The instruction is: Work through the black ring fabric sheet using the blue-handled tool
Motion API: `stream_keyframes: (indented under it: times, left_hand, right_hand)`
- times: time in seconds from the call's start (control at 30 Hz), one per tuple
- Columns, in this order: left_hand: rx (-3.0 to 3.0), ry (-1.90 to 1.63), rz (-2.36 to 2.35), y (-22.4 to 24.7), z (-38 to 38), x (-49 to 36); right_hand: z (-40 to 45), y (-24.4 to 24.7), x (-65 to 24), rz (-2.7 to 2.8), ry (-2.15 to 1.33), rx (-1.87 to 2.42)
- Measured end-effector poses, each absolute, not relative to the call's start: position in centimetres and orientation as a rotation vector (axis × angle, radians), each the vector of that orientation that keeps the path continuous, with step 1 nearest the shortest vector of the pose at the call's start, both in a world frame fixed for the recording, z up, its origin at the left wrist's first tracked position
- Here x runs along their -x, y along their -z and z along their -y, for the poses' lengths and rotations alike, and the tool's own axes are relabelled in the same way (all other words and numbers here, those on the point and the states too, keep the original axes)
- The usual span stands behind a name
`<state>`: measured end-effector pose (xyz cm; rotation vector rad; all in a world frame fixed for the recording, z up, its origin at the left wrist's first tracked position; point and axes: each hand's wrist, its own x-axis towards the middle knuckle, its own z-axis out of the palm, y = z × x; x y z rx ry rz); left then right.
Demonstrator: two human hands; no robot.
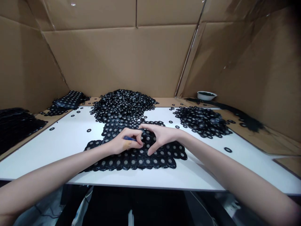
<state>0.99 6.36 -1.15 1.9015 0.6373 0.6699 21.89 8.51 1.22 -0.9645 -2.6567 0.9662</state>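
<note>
The ring sheets [141, 162], black strips dotted with pale discs, lie overlapping on the white tabletop [197, 175], and both hands partly cover them. From here I make out a blue tool [129, 138] pinched in the left hand [127, 141] above the sheets; its tip is lost among the fingers. The right hand [161, 136] is beside it, thumb and forefinger spread apart over the sheets, though I can't tell whether its far fingertips touch anything. Beyond the sheets and to their right, a white bowl [205, 97] holds something dark green, too small to make out. Behind the sheets rises a big heap of loose rings [122, 105], with a smaller ring pile [202, 121] to their right. Left of them, a glossy black stack [16, 128] is cut off by the view's edge.
</note>
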Motion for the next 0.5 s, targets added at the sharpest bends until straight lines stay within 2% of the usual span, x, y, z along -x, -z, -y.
stream_keyframes:
  times: [0.27,0.5]
  left_hand:
    - [-1.675,-0.698,-0.646,0.94,-6.61,-0.97]
    - [-1.772,-0.617,-0.619,1.04,-6.23,-0.8]
  right_hand:
    - [-8.26,-1.26,-21.73,2.642,-0.918,1.002]
    - [-8.27,-1.0,-21.99,2.614,-0.935,0.947]
